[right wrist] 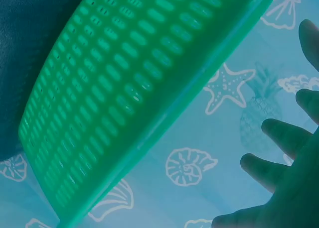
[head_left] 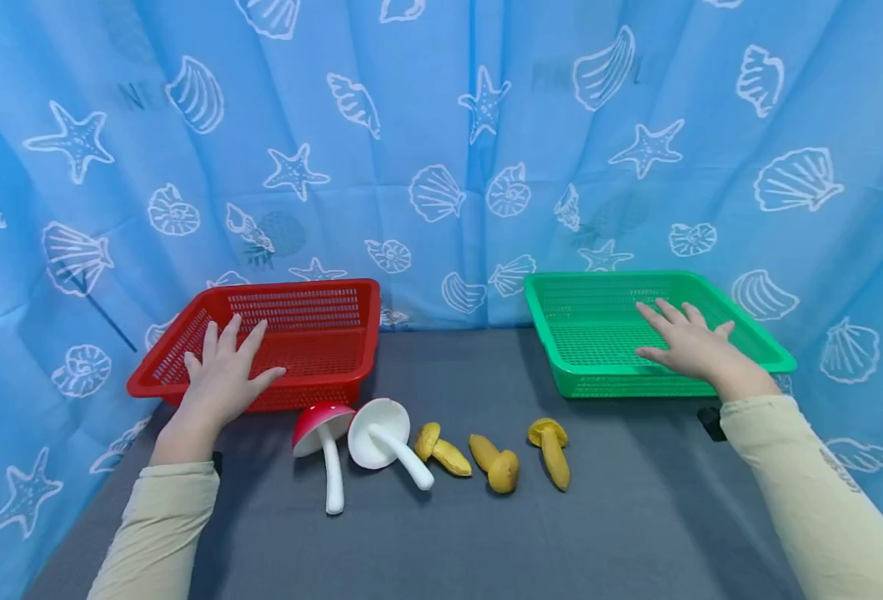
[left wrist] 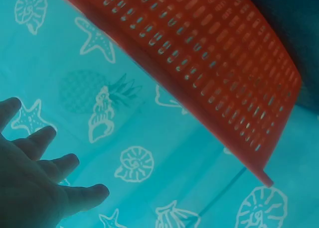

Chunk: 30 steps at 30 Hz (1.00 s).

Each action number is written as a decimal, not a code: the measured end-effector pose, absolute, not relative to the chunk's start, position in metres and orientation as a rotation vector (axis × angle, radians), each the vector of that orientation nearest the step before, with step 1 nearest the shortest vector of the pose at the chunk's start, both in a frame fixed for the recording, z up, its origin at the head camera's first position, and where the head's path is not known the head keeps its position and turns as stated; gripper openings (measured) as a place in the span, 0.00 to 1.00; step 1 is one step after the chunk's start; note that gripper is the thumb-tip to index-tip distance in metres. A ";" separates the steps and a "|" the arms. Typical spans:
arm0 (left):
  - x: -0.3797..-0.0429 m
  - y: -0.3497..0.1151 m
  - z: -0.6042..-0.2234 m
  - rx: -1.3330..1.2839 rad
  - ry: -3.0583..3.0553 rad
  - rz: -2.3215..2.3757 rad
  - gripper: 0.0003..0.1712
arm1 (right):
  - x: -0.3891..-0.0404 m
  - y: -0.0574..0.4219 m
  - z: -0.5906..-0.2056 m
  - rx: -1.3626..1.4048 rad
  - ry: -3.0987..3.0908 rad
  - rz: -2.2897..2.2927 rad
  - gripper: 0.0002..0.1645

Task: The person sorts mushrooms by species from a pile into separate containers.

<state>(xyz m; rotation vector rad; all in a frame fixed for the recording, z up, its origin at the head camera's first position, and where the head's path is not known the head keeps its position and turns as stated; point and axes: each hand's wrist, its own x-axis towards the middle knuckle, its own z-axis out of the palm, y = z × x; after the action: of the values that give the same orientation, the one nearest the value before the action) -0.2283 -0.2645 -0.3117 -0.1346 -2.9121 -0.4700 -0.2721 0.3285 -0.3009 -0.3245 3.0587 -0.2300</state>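
My left hand (head_left: pixel 223 375), fingers spread, is held over the near side of a red plastic basket (head_left: pixel 372 333). Over the right part of a green basket (head_left: pixel 584 379), my right hand (head_left: pixel 692 346) has its fingers spread too, holding nothing. Between and in front of the baskets lies a row of mushrooms: a red-capped one (head_left: pixel 333 467) with a white stem, a second white-stemmed one (head_left: pixel 403 458) showing its white underside, and three small yellow-brown ones, a left one (head_left: pixel 449 456), a middle one (head_left: pixel 501 472) and a right one (head_left: pixel 554 458). Both wrist views show the hands' spread fingers beside the slotted basket walls.
A dark grey cloth (head_left: pixel 456 550) covers the table. Behind the baskets hangs a blue curtain (head_left: pixel 441 125) printed with white shells and starfish, which also runs along the left and right sides.
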 end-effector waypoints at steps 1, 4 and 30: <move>-0.228 -0.265 -0.312 -0.140 -2.913 -0.461 0.53 | -0.272 0.328 -0.302 -0.326 3.057 -0.235 0.49; -0.228 -0.267 -0.311 -0.138 -2.913 -0.438 0.54 | -0.271 0.325 -0.305 -0.335 3.057 -0.251 0.49; -0.228 -0.265 -0.324 -0.205 -2.888 -0.501 0.50 | -0.260 0.316 -0.304 -0.409 3.129 -0.404 0.47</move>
<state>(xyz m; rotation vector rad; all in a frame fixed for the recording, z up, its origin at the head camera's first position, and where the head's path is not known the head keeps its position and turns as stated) -0.2281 -0.2650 -0.3242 -0.2047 -2.8877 -0.5013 -0.2600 0.3156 -0.3038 -0.4086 3.1287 -0.4040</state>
